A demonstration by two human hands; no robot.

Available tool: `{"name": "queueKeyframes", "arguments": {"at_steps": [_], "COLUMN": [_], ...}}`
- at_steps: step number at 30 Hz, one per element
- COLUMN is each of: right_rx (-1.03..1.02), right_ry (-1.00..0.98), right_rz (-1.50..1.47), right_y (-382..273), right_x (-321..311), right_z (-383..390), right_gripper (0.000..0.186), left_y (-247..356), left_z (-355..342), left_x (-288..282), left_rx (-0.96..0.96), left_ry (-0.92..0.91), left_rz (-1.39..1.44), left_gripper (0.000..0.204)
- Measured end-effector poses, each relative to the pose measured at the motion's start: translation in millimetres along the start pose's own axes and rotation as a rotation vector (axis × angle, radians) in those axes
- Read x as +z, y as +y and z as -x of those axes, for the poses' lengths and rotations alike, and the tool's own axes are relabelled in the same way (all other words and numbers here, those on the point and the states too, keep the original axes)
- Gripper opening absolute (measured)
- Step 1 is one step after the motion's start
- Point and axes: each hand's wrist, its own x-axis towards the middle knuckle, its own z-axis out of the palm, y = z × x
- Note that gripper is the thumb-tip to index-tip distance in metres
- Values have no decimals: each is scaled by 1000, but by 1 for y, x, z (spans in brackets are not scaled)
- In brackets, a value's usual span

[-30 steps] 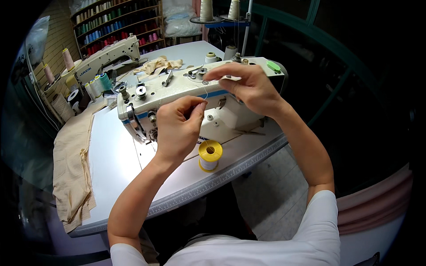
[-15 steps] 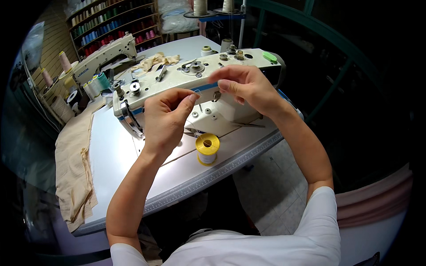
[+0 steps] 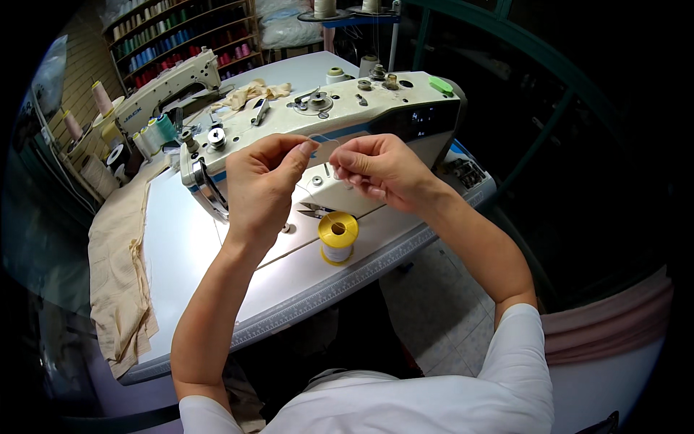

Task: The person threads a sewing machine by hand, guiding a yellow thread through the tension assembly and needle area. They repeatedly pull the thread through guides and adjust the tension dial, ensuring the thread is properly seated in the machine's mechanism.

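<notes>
My left hand (image 3: 266, 181) is raised in front of the white sewing machine (image 3: 285, 124), thumb and forefinger pinched on a thin pale thread (image 3: 323, 137). The thread arcs across a small gap to my right hand (image 3: 383, 170), whose fingers are closed on it. A strand also hangs below my left fingers toward a yellow spool (image 3: 348, 226) wound with white thread. That spool stands upright on the table below my hands. Behind it lie small thread snips (image 3: 316, 211), partly hidden. The thread's ends cannot be made out between my fingertips.
Beige cloth (image 3: 119, 267) hangs over the table's left edge. A second sewing machine (image 3: 170, 87) and several thread cones (image 3: 152, 136) stand at the far left. A ruler strip (image 3: 311, 307) runs along the front edge. A green object (image 3: 440, 85) sits atop the near machine.
My right hand has come down and left, nearer my left hand, and its fingers have closed in. The machine's dark panel now shows. My left hand has barely shifted.
</notes>
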Motion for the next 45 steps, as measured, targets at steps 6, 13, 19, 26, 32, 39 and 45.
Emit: {"name": "queueKeyframes", "arguments": {"at_steps": [6,13,19,26,32,39,45], "right_rx": [-379,-555,-758,-638,-527,-600,-528], "right_ry": [296,229,341,-9,174,40,89], "right_rz": [373,1192,1629,1453,1586,1690,1581], "right_y": [-42,-74,-82,-85,-95,-80,-90], "right_x": [-6,-5,-29,20,-12,22,1], "right_z": [-19,-94,-82,-73,-87,-72,-89], "right_gripper": [17,19,15,18,18,16,15], "left_y": [-10,-18,-21,-12,-8,-9,-3], "left_z": [3,10,9,6,3,-3,-12], "left_x": [3,23,24,23,28,24,30], "left_rx": [103,211,269,298,332,390,478], "left_ry": [73,214,195,204,195,216,176], "left_rz": [-98,-390,-405,-437,-475,-551,-683], "left_gripper": [15,13,8,8,9,8,10]}}
